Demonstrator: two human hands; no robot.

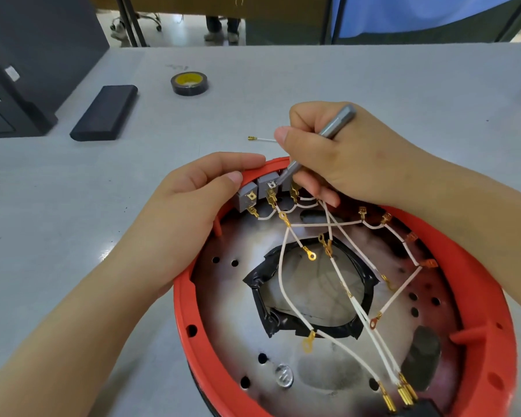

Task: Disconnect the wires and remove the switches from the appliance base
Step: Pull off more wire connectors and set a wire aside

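A slim grey metal tool [328, 132] is gripped in the right hand [337, 155], its tip set at the boxy grey switches [262, 188]. The round red plastic base [487, 341] is held at its rim by the curled left hand [199, 191]. White wires [286, 296] with brass terminals are strewn over its dull metal plate.

On the grey table [373, 79] in front of me, a roll of black tape [189, 83] with a yellow core lay flat near the far side. To its left, well apart, a flat black block [104, 112] rested at a slant. Further left stood a dark box-shaped machine [27, 64] at the table's corner. Beyond the far edge I saw someone's legs and shoes [222, 28], chair casters [133, 24], and a blue panel [418, 16].
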